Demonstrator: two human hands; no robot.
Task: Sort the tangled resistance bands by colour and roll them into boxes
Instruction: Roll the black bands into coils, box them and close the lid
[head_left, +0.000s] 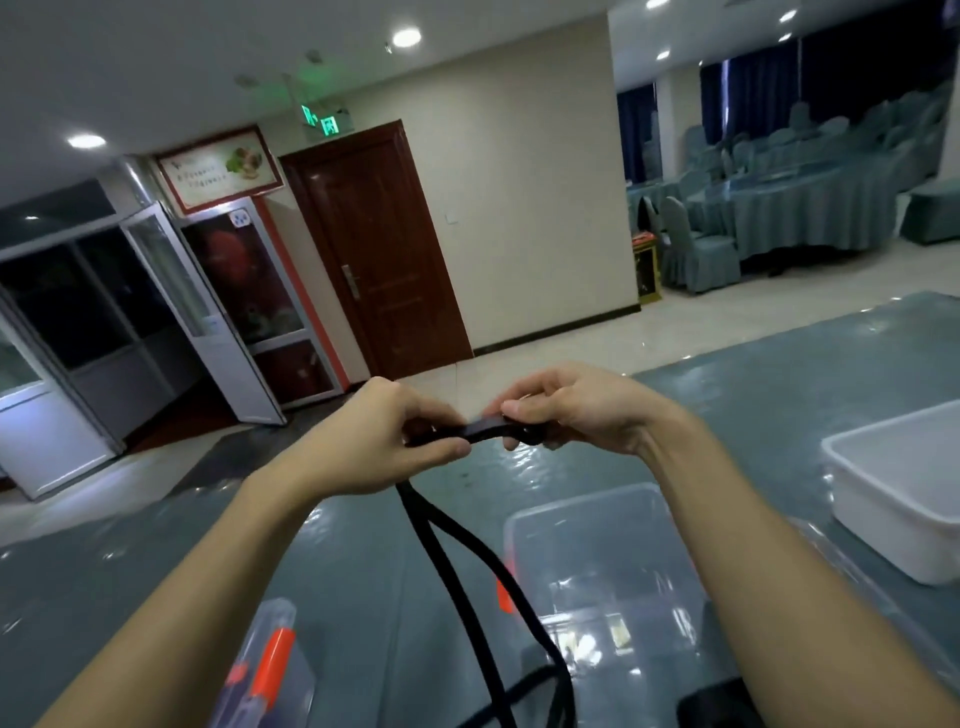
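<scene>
A banquet hall: cloth-draped round tables (795, 218), covered chairs (698, 254), a green exit sign (320, 120) over a wooden door (379, 249).

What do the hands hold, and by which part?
A black stretchy resistance band. The left hand and right hand each pinch its upper end, a stretch between them; the rest hangs down.

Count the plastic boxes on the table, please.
3. A clear box at centre; a white box far right; a clear box with orange clips bottom left, cut off. Others may be hidden.
</scene>
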